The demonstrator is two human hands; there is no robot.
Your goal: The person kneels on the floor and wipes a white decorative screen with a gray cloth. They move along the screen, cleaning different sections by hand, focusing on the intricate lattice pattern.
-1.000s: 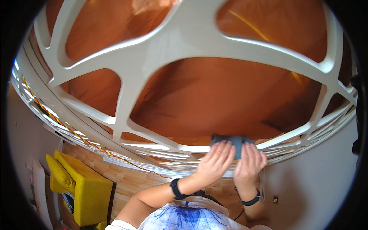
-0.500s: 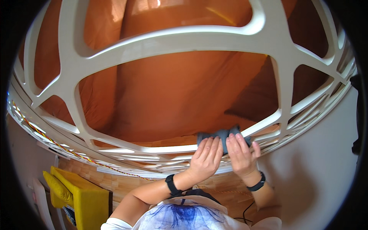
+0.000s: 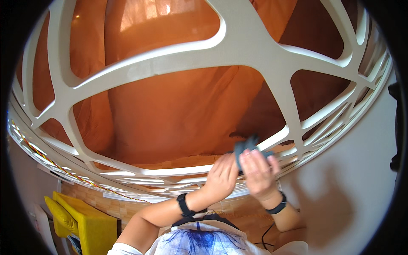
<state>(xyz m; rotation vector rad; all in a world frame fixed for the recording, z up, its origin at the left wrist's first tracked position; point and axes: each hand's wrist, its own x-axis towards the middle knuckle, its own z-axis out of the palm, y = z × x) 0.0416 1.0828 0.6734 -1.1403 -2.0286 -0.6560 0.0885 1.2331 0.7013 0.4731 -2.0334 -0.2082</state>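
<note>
A white lattice frame (image 3: 140, 69) with large rounded openings curves across the view. Its lower bar passes in front of me. My right hand (image 3: 258, 176) grips a crumpled dark grey-blue cloth (image 3: 243, 149), wrapped over this bar near the lower right corner of the middle opening. Just left of it, my left hand (image 3: 220, 180) has its fingers together and curled over the same bar, touching or nearly touching the cloth's edge. The left fingertips are partly hidden. Motion blurs the cloth and my right fingers. A black band circles each wrist.
Orange fabric (image 3: 170, 110) with darker brown areas shows behind the openings. A twisted red-yellow cord (image 3: 55, 165) runs along the frame's lower left edge. At the lower left stands a yellow armchair (image 3: 91, 221) on wooden flooring. A grey-white wall (image 3: 361, 170) is at the right.
The cloth has moved slightly left along the bar and is more bunched up. Both hands have shifted left, and my left hand now covers less of the cloth. The view has moved right along the frame.
</note>
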